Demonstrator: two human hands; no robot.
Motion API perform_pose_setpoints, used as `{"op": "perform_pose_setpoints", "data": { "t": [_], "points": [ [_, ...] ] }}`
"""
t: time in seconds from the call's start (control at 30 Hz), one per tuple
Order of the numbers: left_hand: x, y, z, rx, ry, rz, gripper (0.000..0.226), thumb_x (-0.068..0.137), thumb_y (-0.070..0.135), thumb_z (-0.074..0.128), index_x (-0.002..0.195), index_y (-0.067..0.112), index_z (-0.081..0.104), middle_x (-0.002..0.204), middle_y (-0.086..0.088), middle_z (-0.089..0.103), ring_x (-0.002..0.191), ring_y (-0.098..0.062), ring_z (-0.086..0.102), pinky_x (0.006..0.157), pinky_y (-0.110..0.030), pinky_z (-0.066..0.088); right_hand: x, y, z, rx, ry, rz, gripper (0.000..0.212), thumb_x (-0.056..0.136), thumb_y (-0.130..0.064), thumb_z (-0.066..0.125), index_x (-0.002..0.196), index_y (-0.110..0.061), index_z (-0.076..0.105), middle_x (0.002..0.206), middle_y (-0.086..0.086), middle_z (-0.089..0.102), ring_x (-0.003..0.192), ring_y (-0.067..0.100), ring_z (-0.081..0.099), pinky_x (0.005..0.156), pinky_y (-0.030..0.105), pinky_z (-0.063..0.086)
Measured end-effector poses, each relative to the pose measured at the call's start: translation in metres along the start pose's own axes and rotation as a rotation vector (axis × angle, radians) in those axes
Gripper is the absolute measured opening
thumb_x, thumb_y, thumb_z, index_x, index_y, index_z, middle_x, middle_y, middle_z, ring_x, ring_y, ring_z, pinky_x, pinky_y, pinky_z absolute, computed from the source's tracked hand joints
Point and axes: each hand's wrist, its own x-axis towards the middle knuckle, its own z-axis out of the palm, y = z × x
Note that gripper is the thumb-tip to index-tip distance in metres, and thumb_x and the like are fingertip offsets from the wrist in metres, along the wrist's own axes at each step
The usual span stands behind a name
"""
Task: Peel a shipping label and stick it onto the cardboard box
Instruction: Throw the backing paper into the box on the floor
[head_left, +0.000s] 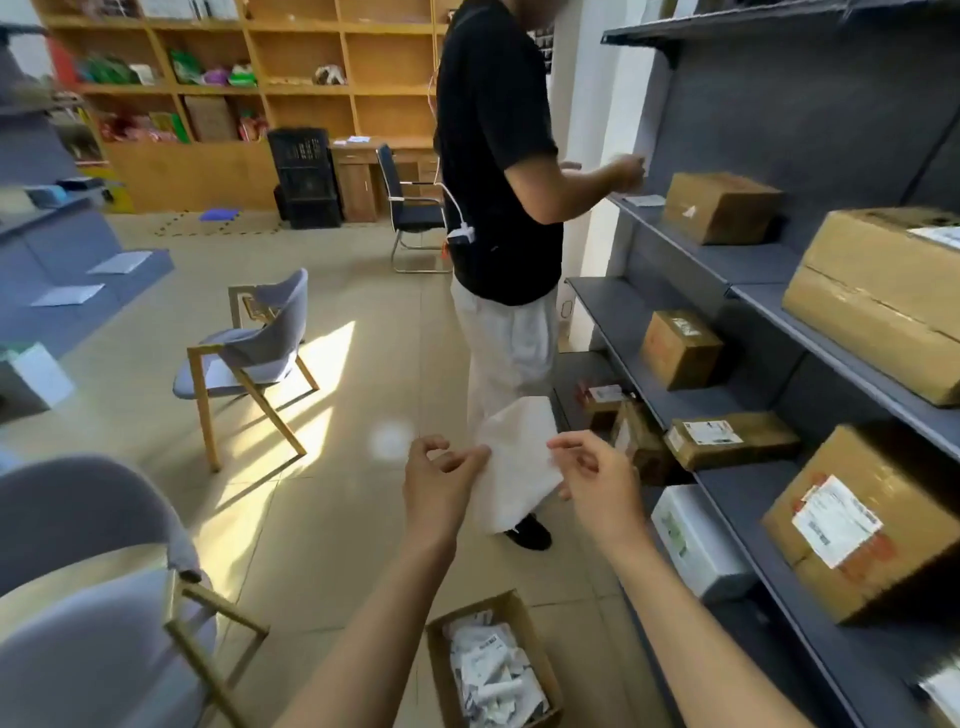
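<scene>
Between dark grey metal shelving (675, 249) and a pair of grey upholstered chairs with wooden legs (249, 358), a person holds a white rectangular label sheet (517, 457) out at chest height over the beige tiled floor (337, 519). The left hand (441, 480) pinches the sheet's left edge between thumb and fingers, its grip closed on the paper; the right hand (597, 478) touches the right edge with curled fingers, though whether that grip is actually closed on the sheet cannot be told. Below the forearms, an open brown cardboard box of crumpled white label backings (491, 665) sits on the floor. Brown cardboard boxes line the shelves to the right, among them a large labelled cardboard box (852, 525) on the near lower shelf, well apart from the sheet. Beyond the sheet, another person in a black T-shirt and pale trousers (498, 171) stands facing the shelving, hands raised to an upper shelf.
</scene>
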Motion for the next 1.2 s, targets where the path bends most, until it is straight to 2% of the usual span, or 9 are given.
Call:
{"op": "perform_pose_setpoints", "data": {
  "t": [0.17, 0.3, 0.4, 0.53, 0.7, 0.83, 0.93, 1.07, 1.2],
  "points": [
    [0.027, -0.040, -0.013, 0.034, 0.089, -0.047, 0.043, 0.083, 0.025, 0.082, 0.113, 0.022, 0.051, 0.090, 0.009, 0.065, 0.089, -0.020, 0.066, 0.087, -0.044, 0.058, 0.008, 0.039, 0.040, -0.135, -0.107, 0.046, 0.010, 0.093, -0.031, 0.066, 0.099, -0.032, 0.075, 0.072, -0.017, 0.068, 0.060, 0.001, 0.059, 0.057, 0.017, 0.048],
    [0.046, -0.100, -0.016, 0.138, 0.111, -0.119, 0.041, 0.081, 0.030, 0.083, 0.108, 0.025, 0.054, 0.089, 0.009, 0.068, 0.092, -0.021, 0.068, 0.087, -0.044, 0.058, 0.005, 0.093, 0.067, -0.183, -0.246, 0.164, 0.010, 0.092, -0.026, 0.069, 0.098, -0.027, 0.077, 0.051, -0.026, 0.057, 0.053, -0.010, 0.053, 0.054, 0.008, 0.039],
    [0.052, -0.152, -0.013, 0.187, 0.115, -0.221, 0.036, 0.083, 0.027, 0.080, 0.108, 0.025, 0.054, 0.093, 0.002, 0.072, 0.086, -0.016, 0.066, 0.080, -0.035, 0.054, 0.002, 0.144, 0.086, -0.213, -0.318, 0.272, 0.012, 0.092, -0.020, 0.067, 0.098, -0.028, 0.076, 0.043, -0.031, 0.051, 0.050, -0.012, 0.052, 0.051, 0.007, 0.037],
    [0.052, -0.224, -0.003, 0.227, 0.142, -0.355, 0.036, 0.082, 0.014, 0.077, 0.108, 0.022, 0.054, 0.090, 0.006, 0.065, 0.080, -0.009, 0.061, 0.064, -0.022, 0.043, -0.002, 0.215, 0.112, -0.221, -0.365, 0.426, 0.020, 0.090, -0.019, 0.066, 0.091, -0.037, 0.073, 0.064, -0.014, 0.058, 0.065, 0.006, 0.055, 0.059, 0.020, 0.043],
    [0.053, -0.310, -0.001, 0.349, 0.159, -0.468, 0.028, 0.086, 0.010, 0.068, 0.110, 0.018, 0.058, 0.093, 0.001, 0.068, 0.084, -0.017, 0.064, 0.068, -0.025, 0.047, -0.010, 0.290, 0.136, -0.259, -0.392, 0.529, 0.007, 0.087, -0.015, 0.067, 0.089, -0.019, 0.072, 0.077, 0.000, 0.069, 0.075, 0.024, 0.068, 0.070, 0.036, 0.055],
    [0.060, -0.381, 0.002, 0.429, 0.156, -0.526, 0.026, 0.089, 0.010, 0.065, 0.113, 0.018, 0.059, 0.094, -0.002, 0.067, 0.085, -0.019, 0.062, 0.069, -0.024, 0.044, -0.016, 0.354, 0.153, -0.251, -0.435, 0.608, 0.019, 0.088, -0.011, 0.068, 0.104, -0.021, 0.073, 0.090, 0.001, 0.071, 0.077, 0.017, 0.068, 0.077, 0.041, 0.060],
    [0.066, -0.425, 0.003, 0.472, 0.156, -0.575, 0.024, 0.091, 0.014, 0.066, 0.112, 0.022, 0.057, 0.096, 0.000, 0.067, 0.083, -0.014, 0.061, 0.069, -0.024, 0.043, -0.021, 0.401, 0.162, -0.264, -0.484, 0.665, 0.025, 0.089, -0.017, 0.067, 0.112, -0.025, 0.071, 0.101, 0.001, 0.072, 0.087, 0.023, 0.070, 0.081, 0.041, 0.060],
    [0.070, -0.478, 0.006, 0.506, 0.173, -0.629, 0.019, 0.093, 0.014, 0.065, 0.110, 0.021, 0.058, 0.093, 0.000, 0.069, 0.083, -0.017, 0.064, 0.061, -0.019, 0.042, -0.028, 0.452, 0.174, -0.287, -0.541, 0.725, 0.024, 0.090, -0.017, 0.065, 0.111, -0.026, 0.071, 0.105, 0.002, 0.072, 0.089, 0.023, 0.069, 0.080, 0.042, 0.058],
    [0.070, -0.508, 0.008, 0.509, 0.185, -0.680, 0.020, 0.094, 0.014, 0.065, 0.113, 0.019, 0.061, 0.086, 0.007, 0.067, 0.090, -0.021, 0.067, 0.066, -0.023, 0.044, -0.033, 0.483, 0.187, -0.296, -0.609, 0.776, 0.021, 0.091, -0.026, 0.060, 0.103, -0.043, 0.066, 0.108, -0.003, 0.069, 0.094, 0.028, 0.072, 0.085, 0.048, 0.058]
  ]
}}
